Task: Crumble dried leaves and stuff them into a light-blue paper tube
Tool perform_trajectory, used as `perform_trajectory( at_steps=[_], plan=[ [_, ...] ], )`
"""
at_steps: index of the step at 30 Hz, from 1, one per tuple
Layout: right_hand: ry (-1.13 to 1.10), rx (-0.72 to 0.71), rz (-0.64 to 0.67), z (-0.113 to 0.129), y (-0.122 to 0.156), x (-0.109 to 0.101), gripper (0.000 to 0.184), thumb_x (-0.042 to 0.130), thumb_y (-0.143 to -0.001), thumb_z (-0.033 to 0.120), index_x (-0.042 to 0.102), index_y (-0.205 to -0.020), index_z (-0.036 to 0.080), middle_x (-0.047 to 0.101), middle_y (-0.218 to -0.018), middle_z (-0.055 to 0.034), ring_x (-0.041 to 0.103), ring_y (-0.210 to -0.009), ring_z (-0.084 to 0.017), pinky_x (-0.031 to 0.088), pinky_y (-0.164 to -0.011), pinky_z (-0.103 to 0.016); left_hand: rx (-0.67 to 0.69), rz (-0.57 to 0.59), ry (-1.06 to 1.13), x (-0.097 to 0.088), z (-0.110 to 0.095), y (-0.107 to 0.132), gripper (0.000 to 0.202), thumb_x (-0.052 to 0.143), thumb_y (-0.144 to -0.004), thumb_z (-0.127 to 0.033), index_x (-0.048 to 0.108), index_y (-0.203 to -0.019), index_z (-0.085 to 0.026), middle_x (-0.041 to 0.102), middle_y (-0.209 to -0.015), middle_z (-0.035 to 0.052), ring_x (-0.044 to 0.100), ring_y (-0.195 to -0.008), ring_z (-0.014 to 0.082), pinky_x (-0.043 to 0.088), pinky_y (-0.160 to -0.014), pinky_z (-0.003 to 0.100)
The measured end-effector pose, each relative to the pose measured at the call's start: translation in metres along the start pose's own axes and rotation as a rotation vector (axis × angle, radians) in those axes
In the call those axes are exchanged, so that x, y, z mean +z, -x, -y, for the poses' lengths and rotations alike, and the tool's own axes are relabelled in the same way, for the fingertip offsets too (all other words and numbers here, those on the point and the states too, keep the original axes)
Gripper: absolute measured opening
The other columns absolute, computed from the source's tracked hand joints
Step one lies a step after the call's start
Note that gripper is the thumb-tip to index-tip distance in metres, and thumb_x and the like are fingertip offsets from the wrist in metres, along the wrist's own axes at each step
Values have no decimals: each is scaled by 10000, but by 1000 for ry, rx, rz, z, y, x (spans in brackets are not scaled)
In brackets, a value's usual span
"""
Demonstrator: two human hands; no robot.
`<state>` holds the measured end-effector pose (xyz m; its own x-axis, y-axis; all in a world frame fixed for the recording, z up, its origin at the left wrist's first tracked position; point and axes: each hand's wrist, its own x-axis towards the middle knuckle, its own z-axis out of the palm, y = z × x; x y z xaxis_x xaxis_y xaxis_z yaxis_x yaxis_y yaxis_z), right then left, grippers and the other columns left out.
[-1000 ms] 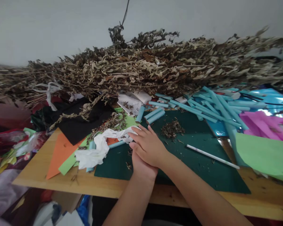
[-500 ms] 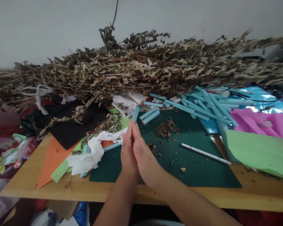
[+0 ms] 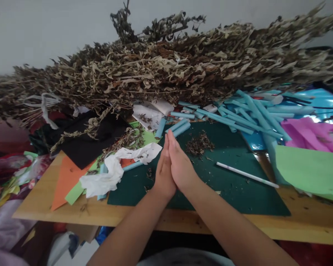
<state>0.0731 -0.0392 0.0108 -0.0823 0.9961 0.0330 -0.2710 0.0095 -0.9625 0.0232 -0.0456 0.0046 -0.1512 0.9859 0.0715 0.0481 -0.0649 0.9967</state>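
My left hand (image 3: pixel 163 176) and my right hand (image 3: pixel 181 166) are pressed flat together, palm against palm, fingers stretched and pointing away from me. They hover over a dark green cutting mat (image 3: pixel 233 188). Anything between the palms is hidden. Small dried leaf crumbs (image 3: pixel 150 173) lie on the mat just left of the hands, and a larger heap of crumbs (image 3: pixel 199 143) sits just beyond the fingertips. A crumpled white tissue (image 3: pixel 111 175) lies to the left, and a thin white stick (image 3: pixel 246 175) to the right.
A big pile of dried leafy branches (image 3: pixel 166 70) fills the back of the wooden table (image 3: pixel 72 216). Several blue paper rolls (image 3: pixel 238 118) lie behind the mat. Pink sheets (image 3: pixel 313 136) and light green paper (image 3: pixel 310 173) sit right; orange paper (image 3: pixel 66 177) and black cloth (image 3: pixel 91 142) left.
My hands went from the right lying flat over the left to standing upright palm to palm, sliding against each other. More leaf crumbs lie on the mat beneath them.
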Motion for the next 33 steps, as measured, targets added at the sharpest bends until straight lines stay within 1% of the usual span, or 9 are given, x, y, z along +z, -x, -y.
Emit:
perform_trajectory(
  at_steps=[5, 9, 12, 17, 19, 22, 28, 31, 33],
  plan=[
    [80, -107, 45, 1, -6, -11, 636, 256, -807, 519, 158, -1321, 159, 108, -1394, 8, 83, -1267, -98, 77, -1056, -280, 73, 29, 144, 10, -3, 10, 424, 238, -850, -412, 382, -1221, -267, 311, -1340, -42, 199, -1257, 139, 165, -1057, 275],
    [160, -169, 151, 2, 16, -13, 565, 266, -834, 455, 114, -1325, 220, 59, -1395, 52, 47, -1272, -111, 71, -1061, -322, 91, 47, 147, 6, -14, 0, 466, 165, -855, -439, 377, -1226, -251, 296, -1349, -34, 176, -1264, 132, 103, -1071, 279],
    [156, -251, 214, 15, 28, -13, 569, 258, -829, 481, 94, -1325, 255, 52, -1395, 70, 48, -1272, -133, 89, -1059, -343, 206, 121, 119, 4, -19, -1, 452, 196, -856, -424, 321, -1256, -257, 239, -1372, -42, 153, -1270, 145, 123, -1071, 287],
    [36, -241, 91, 39, 6, -18, 630, 188, -816, 541, 78, -1332, 198, 76, -1397, 41, 70, -1267, -103, 98, -1055, -279, 245, 152, 89, 16, -27, 19, 455, 307, -832, -422, 300, -1264, -280, 246, -1368, -46, 143, -1271, 176, 124, -1070, 299],
    [24, -209, 46, 36, -4, -20, 633, 170, -825, 529, 64, -1333, 168, 80, -1398, 20, 80, -1265, -98, 106, -1052, -270, 235, 140, 81, 21, -33, 26, 468, 292, -825, -450, 356, -1242, -250, 292, -1351, -19, 147, -1270, 192, 127, -1068, 317],
    [75, -183, 32, 21, 0, -20, 581, 147, -835, 510, 77, -1332, 218, 118, -1394, 24, 109, -1263, -123, 136, -1048, -324, 252, 139, 32, 21, -38, 21, 490, 271, -822, -467, 387, -1227, -217, 305, -1345, 4, 146, -1270, 203, 158, -1057, 325],
    [17, -278, 36, 11, 31, -17, 616, 140, -799, 575, 99, -1327, 262, 34, -1399, 63, 26, -1272, -131, 78, -1055, -339, 263, 299, -141, 8, -25, 1, 476, 198, -838, -453, 312, -1259, -264, 215, -1378, -40, 90, -1280, 156, 86, -1067, 306],
    [-9, -279, -37, 20, 18, -22, 585, 64, -810, 551, 61, -1328, 277, 38, -1399, 77, 29, -1269, -105, 62, -1054, -323, 317, 366, -100, 11, -20, 14, 503, 212, -830, -467, 262, -1283, -255, 210, -1381, -20, 84, -1282, 179, 86, -1064, 326],
    [8, -264, -78, 21, 5, -26, 573, 37, -813, 541, 30, -1327, 287, 38, -1400, 78, 25, -1268, -105, 60, -1052, -333, 299, 345, -48, 15, -20, 26, 530, 223, -818, -491, 279, -1280, -237, 203, -1384, -5, 79, -1282, 196, 81, -1063, 331]
  ],
)
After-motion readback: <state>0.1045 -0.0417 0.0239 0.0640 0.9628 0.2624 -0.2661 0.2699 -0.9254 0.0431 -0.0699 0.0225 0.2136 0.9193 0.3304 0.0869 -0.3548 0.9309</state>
